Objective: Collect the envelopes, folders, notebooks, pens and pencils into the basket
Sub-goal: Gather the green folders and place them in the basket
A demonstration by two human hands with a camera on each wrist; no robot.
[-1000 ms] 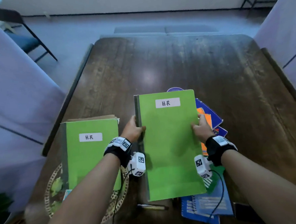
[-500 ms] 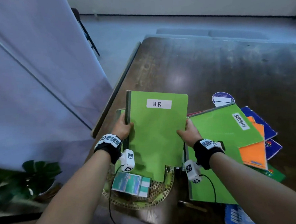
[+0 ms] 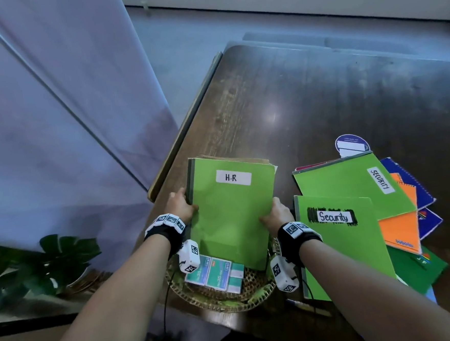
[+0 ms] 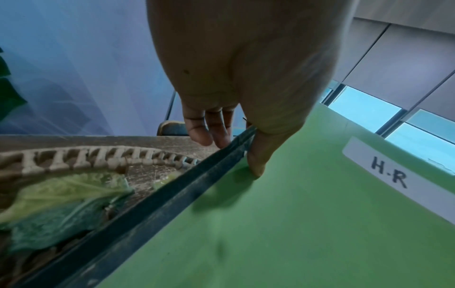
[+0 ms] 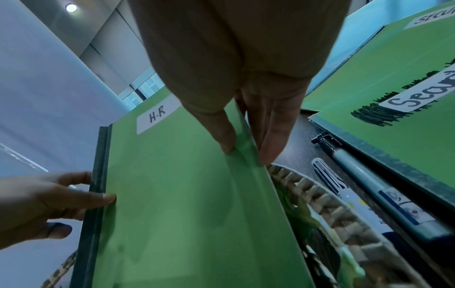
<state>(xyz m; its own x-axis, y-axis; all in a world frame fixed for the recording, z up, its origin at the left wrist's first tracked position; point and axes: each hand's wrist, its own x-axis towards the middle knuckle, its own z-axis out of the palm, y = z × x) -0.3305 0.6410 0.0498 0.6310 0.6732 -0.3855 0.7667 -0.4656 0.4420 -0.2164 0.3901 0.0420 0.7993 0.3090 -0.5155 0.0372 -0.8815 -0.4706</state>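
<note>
A green folder labelled H-R (image 3: 233, 215) (image 4: 307, 224) (image 5: 187, 194) lies over the round woven basket (image 3: 222, 298) (image 4: 81, 155) (image 5: 327, 200), on top of a stack of papers. My left hand (image 3: 180, 206) (image 4: 248, 132) pinches its dark spine edge, thumb on the cover and fingers beneath. My right hand (image 3: 275, 214) (image 5: 243, 140) pinches its right edge the same way. Two green folders marked Security (image 3: 337, 237) (image 3: 352, 182) lie to the right on a pile of orange and blue notebooks (image 3: 403, 224). Two pens (image 5: 369, 185) lie on the table between basket and folder.
Small green and white boxes (image 3: 215, 273) sit in the basket's near side. The dark wooden table (image 3: 306, 98) stretches away beyond. A pale curtain (image 3: 55, 115) and a potted plant (image 3: 39, 266) are at the left, past the table's edge. A pen (image 3: 305, 306) lies near the front edge.
Both hands carried the H-R folder leftward from the pile to the basket and lowered it onto the stack there. The Security folders underneath are now uncovered.
</note>
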